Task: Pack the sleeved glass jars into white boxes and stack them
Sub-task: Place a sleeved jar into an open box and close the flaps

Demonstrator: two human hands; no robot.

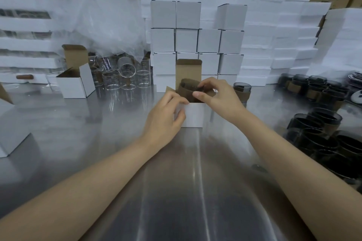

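- Pinching sleeved jar (188,89) by its rim with right hand (221,98), half sunk in open white box (195,115) on steel table (176,182).
- Clasping box's near-left corner with left hand (166,113), curling fingers round it.
- Could snag the sleeve on a side flap and ruck it up; could tip the box if that steadying hold slips.
- Counting: one jar in hand, one spare jar (242,89) just right, eleven closed boxes plain in stack (186,40), more hidden; dark jars (317,129) far right too crowded to count.

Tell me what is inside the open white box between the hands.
A dark glass jar in a brown sleeve sits partly inside the box, pinched by the right hand. Box walls hide its lower part.
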